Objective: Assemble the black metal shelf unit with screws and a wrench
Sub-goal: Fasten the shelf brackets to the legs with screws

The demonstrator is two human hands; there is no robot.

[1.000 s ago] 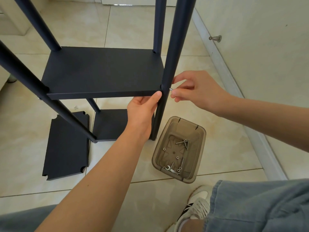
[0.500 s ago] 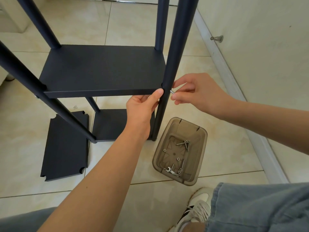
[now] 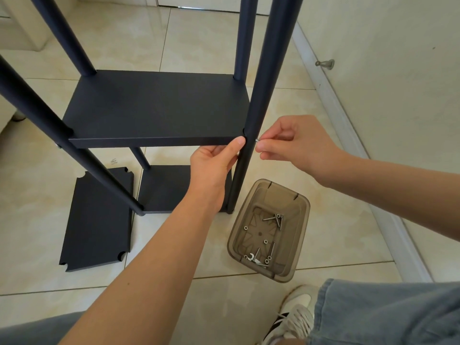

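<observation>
Left hand (image 3: 211, 168) grip clamps flat black metal shelf panel (image 3: 154, 108) corner; right hand (image 3: 298, 145) grip pinches small silver screw (image 3: 257, 139) at black tubular post (image 3: 263, 95).

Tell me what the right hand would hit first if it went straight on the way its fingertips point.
The right hand would most likely meet the black upright post, the screw it pinches touching first. Depth looks matched, but one view cannot confirm it.

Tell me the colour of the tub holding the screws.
Translucent smoky brown tub, clearest in the head view.
</observation>
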